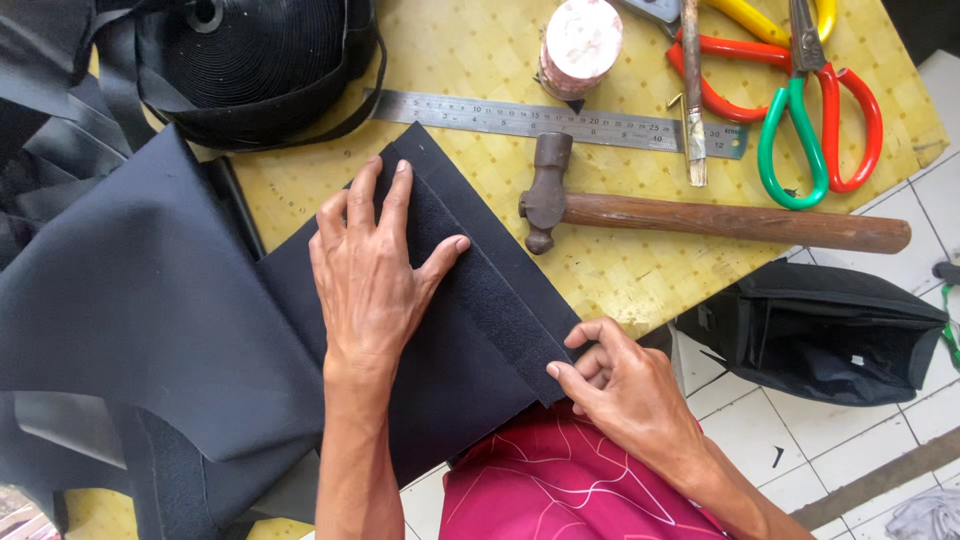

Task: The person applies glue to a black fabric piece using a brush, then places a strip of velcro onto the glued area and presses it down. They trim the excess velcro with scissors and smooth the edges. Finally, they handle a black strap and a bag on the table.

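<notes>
yellow table over white tiled floor holds hammer.

Left hand flat, fingers spread, pressing a black fabric panel onto the yellow counter; right hand pinches the near end of a black fuzzy strip lying along the panel's edge. Beyond the panel: wooden-handled hammer, steel ruler, scissors with red and green handles, small brush. Roll of black webbing top left; black bag on the tiled floor at right.
</notes>
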